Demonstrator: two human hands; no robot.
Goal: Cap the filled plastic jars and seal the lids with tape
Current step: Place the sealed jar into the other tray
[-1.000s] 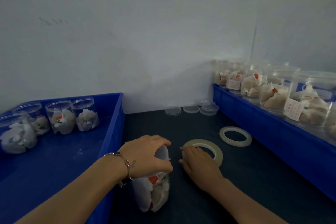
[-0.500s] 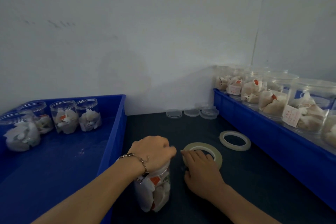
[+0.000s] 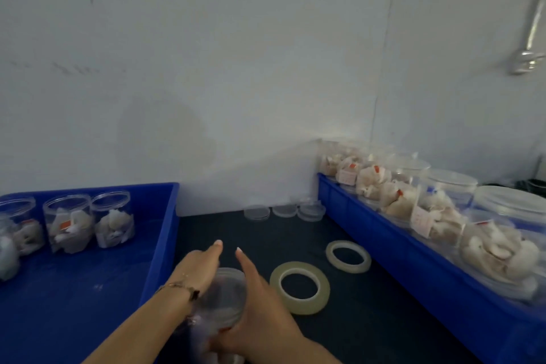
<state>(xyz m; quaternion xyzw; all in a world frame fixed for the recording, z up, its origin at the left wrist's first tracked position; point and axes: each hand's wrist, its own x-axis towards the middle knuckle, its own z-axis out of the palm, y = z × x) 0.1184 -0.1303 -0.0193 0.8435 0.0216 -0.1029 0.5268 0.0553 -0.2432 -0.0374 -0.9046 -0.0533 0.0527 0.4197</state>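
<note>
A: Clear plastic, the jar point(image 3: 224, 301), low in the middle of the dark surface point(image 3: 369, 319), between both hands.

B: How do the hands sit on it?

A: The left hand point(image 3: 201, 269) lies along the jar's left side, wrist with a bracelet point(image 3: 183, 288) against the lid's edge, fingers stretched forward. The right hand point(image 3: 260, 304) wraps the right wall lower down, forefinger pointing ahead. The picture is blurred, so I cannot tell whether the left grip really closes on it.

B: And the tape?

A: One tape roll point(image 3: 300, 287) lies flat just right of the right hand, a second roll point(image 3: 348, 255) further back. Spare lids point(image 3: 283, 211) sit by the wall, with filled jars in the left blue tray point(image 3: 159, 233) and the right blue tray point(image 3: 384, 233).
</note>
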